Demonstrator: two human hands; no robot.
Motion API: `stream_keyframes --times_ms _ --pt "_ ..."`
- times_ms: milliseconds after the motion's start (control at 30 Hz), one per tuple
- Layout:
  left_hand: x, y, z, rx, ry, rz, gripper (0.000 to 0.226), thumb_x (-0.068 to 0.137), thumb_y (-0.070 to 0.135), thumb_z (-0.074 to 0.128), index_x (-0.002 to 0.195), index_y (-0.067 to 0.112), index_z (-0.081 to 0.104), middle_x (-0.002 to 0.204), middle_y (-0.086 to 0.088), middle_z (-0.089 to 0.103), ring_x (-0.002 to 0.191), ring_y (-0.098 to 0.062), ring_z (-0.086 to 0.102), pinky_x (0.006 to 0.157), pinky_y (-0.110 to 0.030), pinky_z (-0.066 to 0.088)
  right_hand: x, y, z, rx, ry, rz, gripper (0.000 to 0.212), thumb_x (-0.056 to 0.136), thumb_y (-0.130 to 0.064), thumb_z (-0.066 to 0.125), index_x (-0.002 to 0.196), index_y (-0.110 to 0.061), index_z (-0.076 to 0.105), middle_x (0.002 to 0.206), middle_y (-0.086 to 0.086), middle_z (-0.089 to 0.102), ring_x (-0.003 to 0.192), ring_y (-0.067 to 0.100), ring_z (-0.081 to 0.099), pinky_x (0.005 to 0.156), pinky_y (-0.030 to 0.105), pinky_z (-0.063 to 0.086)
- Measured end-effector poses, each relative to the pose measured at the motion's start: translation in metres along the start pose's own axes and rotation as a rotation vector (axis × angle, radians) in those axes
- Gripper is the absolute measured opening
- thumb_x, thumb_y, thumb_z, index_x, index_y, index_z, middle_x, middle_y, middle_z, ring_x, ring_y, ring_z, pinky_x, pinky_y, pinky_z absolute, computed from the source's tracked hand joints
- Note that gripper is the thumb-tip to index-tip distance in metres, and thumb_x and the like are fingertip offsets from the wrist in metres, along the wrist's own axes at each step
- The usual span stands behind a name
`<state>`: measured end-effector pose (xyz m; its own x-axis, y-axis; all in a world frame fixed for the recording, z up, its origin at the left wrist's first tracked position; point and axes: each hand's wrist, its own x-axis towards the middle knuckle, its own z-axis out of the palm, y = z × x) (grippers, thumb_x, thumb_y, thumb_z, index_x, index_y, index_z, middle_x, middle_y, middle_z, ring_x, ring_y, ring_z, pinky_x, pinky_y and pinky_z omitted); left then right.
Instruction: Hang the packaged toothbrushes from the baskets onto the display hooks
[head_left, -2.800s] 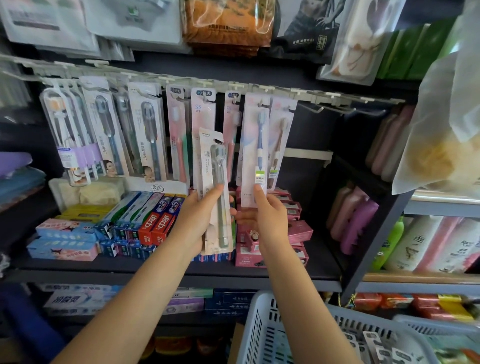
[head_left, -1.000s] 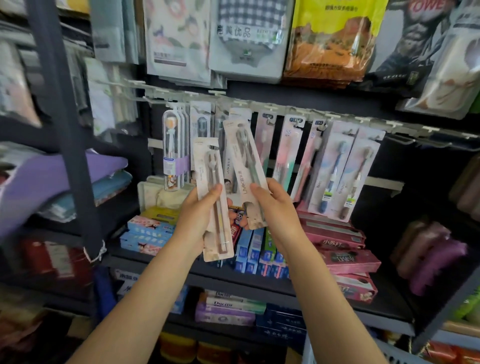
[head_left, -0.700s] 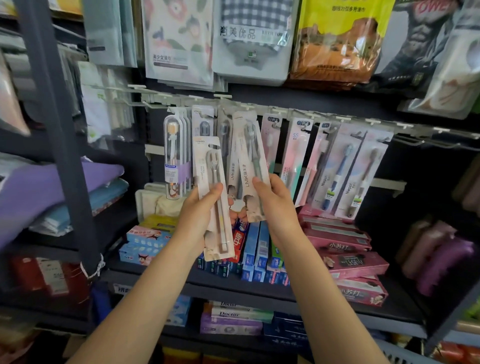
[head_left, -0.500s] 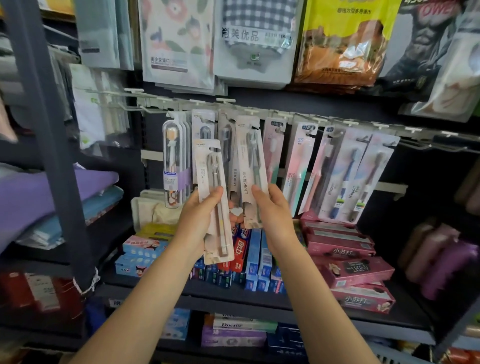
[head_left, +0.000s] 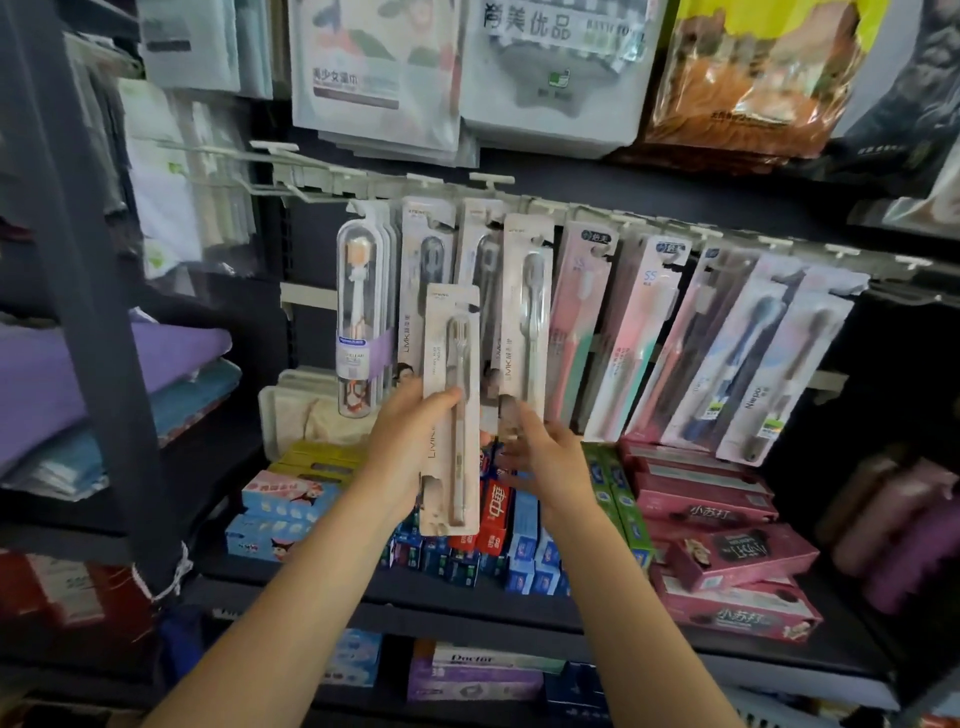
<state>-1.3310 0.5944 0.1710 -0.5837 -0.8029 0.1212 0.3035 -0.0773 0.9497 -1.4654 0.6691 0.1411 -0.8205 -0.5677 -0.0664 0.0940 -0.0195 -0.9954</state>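
My left hand grips a beige packaged toothbrush upright in front of the display row. A second beige toothbrush pack hangs from a white display hook. Just below its bottom edge, my right hand is spread with relaxed fingers and holds nothing. Several more toothbrush packs, pink and blue-white, hang along the same hook rail. To the left hangs a clear toothbrush case.
Toothpaste boxes and pink boxes fill the shelf below the hooks. A dark shelf post stands at the left beside folded purple towels. Bagged towels hang above the rail.
My right hand has let go of the second beige pack, which now hangs on its hook, and has dropped slightly below it. The left hand still holds its pack.
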Motion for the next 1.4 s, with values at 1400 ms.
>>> stream_keyframes --times_ms 1400 --pt "0.022 0.038 0.007 0.166 -0.181 0.120 0.014 0.099 0.022 0.062 0.098 0.016 0.075 0.079 0.006 0.076 0.070 -0.006 0.071 0.064 -0.021 0.053 -0.040 -0.065 0.017 -0.333 0.016 -0.658 0.017 0.101 -0.027 0.061 0.087 -0.019 0.067 0.079 0.014 0.069 0.071 0.036 0.068 0.063 0.052 0.056"
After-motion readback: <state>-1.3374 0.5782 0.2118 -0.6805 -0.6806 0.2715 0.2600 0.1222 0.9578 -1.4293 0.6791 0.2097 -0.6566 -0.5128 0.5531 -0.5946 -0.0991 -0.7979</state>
